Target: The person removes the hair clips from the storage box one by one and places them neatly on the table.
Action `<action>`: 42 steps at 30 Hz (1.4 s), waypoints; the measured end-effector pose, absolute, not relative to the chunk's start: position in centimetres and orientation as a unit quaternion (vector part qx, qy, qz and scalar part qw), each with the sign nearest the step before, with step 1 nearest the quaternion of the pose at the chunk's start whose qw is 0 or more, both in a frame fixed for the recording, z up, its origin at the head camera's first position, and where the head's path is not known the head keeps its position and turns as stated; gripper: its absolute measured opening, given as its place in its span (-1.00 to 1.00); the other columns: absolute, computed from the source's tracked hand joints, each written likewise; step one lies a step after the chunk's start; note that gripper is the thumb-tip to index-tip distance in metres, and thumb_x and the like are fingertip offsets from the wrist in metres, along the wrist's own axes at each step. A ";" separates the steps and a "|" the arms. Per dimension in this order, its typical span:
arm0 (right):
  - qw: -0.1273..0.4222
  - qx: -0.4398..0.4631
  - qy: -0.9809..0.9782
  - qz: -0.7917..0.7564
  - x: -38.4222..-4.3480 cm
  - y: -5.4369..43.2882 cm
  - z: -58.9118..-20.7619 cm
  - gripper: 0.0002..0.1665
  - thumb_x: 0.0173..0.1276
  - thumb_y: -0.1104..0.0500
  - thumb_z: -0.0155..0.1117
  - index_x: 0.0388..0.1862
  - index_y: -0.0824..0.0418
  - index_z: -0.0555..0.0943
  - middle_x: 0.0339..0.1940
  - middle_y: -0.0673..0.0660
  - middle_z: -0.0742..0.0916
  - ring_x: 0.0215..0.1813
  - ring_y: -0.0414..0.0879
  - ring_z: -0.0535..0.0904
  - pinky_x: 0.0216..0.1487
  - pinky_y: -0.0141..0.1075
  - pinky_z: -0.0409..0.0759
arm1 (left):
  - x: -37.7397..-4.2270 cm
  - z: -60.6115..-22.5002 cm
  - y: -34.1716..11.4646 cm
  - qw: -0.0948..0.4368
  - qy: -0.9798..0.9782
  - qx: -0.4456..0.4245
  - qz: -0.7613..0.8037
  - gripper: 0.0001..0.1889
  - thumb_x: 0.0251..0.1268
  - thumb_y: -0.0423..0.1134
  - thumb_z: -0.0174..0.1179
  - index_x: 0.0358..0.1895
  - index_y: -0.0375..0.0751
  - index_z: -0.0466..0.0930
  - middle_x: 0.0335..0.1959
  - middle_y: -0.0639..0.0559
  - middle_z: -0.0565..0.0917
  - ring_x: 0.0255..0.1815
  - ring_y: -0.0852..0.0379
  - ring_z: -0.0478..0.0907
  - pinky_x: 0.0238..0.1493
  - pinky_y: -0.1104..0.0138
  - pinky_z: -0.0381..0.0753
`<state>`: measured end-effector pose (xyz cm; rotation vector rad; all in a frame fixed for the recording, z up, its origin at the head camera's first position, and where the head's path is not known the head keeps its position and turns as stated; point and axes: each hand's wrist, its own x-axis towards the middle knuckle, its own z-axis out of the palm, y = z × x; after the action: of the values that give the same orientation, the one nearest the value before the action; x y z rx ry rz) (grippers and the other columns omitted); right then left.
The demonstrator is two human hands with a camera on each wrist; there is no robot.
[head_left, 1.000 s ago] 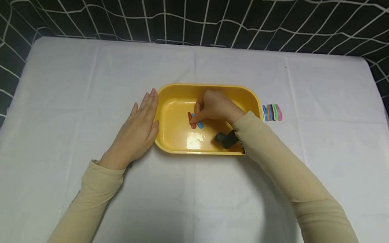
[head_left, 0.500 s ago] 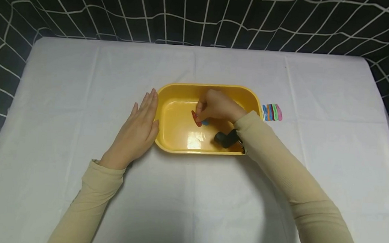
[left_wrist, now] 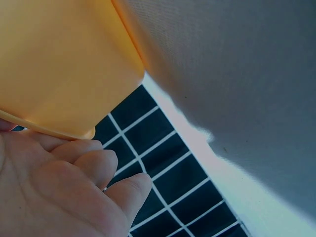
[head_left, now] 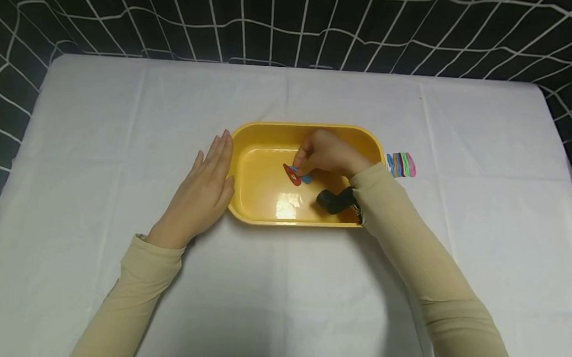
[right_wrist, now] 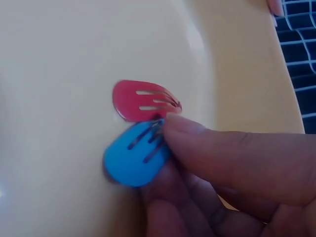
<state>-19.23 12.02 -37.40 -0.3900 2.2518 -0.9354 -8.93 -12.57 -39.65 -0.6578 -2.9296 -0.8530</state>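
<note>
In the head view my right hand (head_left: 325, 153) reaches into a yellow plastic basin (head_left: 253, 217). Thumb and fingers pinch the narrow end of a blue snap hair clip (right_wrist: 136, 155), seen large in the right wrist view. Right beside it is a red snap hair clip (right_wrist: 140, 100), its tapered tip close to my thumb tip. My left hand (head_left: 197, 191) lies against the basin's left end with the fingers straight. In the left wrist view its fingers (left_wrist: 94, 165) are at the rim, below the basin's outer wall (left_wrist: 64, 64).
Just right of the basin, a row of several coloured hair clips (head_left: 401, 165) lies on the white tablecloth (head_left: 121, 111). A black wrist camera mount (head_left: 334, 202) hangs over the basin from the right wrist. Dark cloth with white netting (head_left: 296, 30) borders the table.
The right hand has shifted a little right and away from me, with the blue clip in its fingers. The red clip has also moved slightly right. The left hand stays put.
</note>
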 end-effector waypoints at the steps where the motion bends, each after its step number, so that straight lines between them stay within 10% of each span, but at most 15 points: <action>1: 0.330 -0.147 0.861 -0.357 -19.2 12.1 -37.3 -0.88 0.00 0.46 0.31 -0.41 0.43 0.67 -0.66 0.00 0.63 -0.51 -0.15 0.40 -0.41 -0.41 0.32 | -8.9 -39.6 -12.6 0.009 -0.939 -0.211 -0.273 -0.37 0.45 -0.21 -0.26 0.47 -0.41 -0.19 0.51 -0.15 -0.14 0.51 -0.04 -0.19 0.42 -0.01 -0.14; 42: 0.307 -0.073 0.826 -0.467 -16.8 16.4 -33.5 -0.85 0.14 0.34 0.36 -0.32 0.43 0.65 -0.52 0.11 0.71 -0.40 -0.03 0.60 -0.22 -0.29 0.61 | -9.0 -39.8 -12.5 0.012 -0.937 -0.215 -0.274 -0.37 0.44 -0.23 -0.24 0.46 -0.44 -0.17 0.50 -0.17 -0.13 0.50 -0.09 -0.16 0.41 -0.03 -0.13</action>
<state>-16.75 16.43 -33.54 -0.1923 2.1850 -1.2359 -9.03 -12.48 -39.76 -0.6690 -2.9225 -0.8545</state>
